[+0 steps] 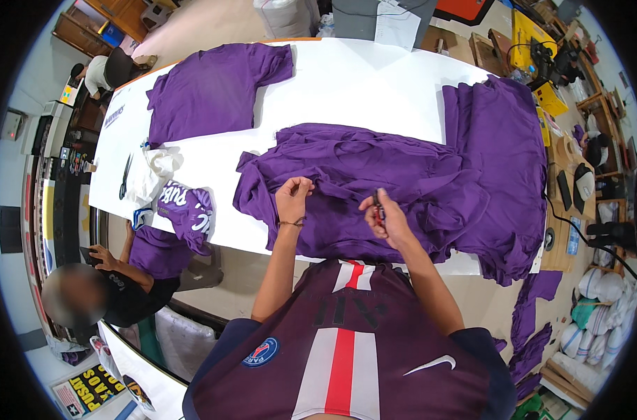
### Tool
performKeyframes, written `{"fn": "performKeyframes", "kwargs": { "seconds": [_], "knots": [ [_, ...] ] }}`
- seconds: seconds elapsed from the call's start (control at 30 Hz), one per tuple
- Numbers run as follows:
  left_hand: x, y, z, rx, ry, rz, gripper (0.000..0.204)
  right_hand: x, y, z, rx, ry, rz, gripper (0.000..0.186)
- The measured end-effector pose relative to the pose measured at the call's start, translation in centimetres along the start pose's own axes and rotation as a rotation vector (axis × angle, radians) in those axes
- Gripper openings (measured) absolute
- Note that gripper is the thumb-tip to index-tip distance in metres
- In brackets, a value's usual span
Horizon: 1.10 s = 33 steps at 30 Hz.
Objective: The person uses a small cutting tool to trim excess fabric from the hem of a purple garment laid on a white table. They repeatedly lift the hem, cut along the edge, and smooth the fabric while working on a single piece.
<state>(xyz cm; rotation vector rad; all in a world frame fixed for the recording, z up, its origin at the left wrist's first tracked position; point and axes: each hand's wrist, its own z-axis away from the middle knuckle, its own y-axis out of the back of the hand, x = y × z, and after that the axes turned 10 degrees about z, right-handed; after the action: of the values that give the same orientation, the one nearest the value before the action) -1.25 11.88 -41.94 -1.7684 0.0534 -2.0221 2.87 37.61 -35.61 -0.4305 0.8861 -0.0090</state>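
A heap of purple T-shirts (374, 157) lies in front of me on the white table (360, 77). Over its near left part is my left hand (294, 199), its fingers pinched together; what they hold, if anything, is too small to make out. To the right, my right hand (390, 222) is closed around small thread snips (380, 211) with black and red parts, held above the cloth. The two hands are apart, with purple fabric showing between them.
One purple T-shirt (210, 91) lies flat at the far left, and a purple stack (497, 161) covers the right end. Black scissors (126, 176) rest near a white cloth (154, 171) and a printed purple shirt (185, 210). Another person (133, 290) sits at the left.
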Motion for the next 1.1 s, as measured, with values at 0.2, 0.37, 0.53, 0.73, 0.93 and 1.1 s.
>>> {"fn": "performKeyframes", "kwargs": {
  "seconds": [0.2,0.37,0.53,0.73,0.93,1.1],
  "knots": [
    [-0.2,0.3,0.4,-0.028,-0.019,-0.023,0.019,2.5,-3.8,-5.2,-0.329,-0.251,-0.170,0.050],
    [0.0,0.4,1.3,-0.030,-0.018,-0.034,0.021,2.8,-6.1,-7.4,-0.284,-0.322,-0.209,0.045],
    [-0.3,0.6,1.5,-0.030,0.002,-0.060,0.019,3.3,-6.1,-8.1,-0.243,-0.260,-0.262,0.044],
    [-0.1,1.9,1.7,-0.097,-0.011,-0.056,0.016,3.5,-5.4,-6.9,-0.262,-0.243,-0.260,0.043],
    [8.7,8.6,4.5,-0.319,0.071,-0.479,0.015,2.7,-2.2,-1.7,-0.006,-0.069,-0.012,0.038],
    [13.6,17.5,6.9,-0.273,0.454,-1.095,0.016,4.1,2.8,0.1,0.612,0.383,0.482,0.018]
  ]
}}
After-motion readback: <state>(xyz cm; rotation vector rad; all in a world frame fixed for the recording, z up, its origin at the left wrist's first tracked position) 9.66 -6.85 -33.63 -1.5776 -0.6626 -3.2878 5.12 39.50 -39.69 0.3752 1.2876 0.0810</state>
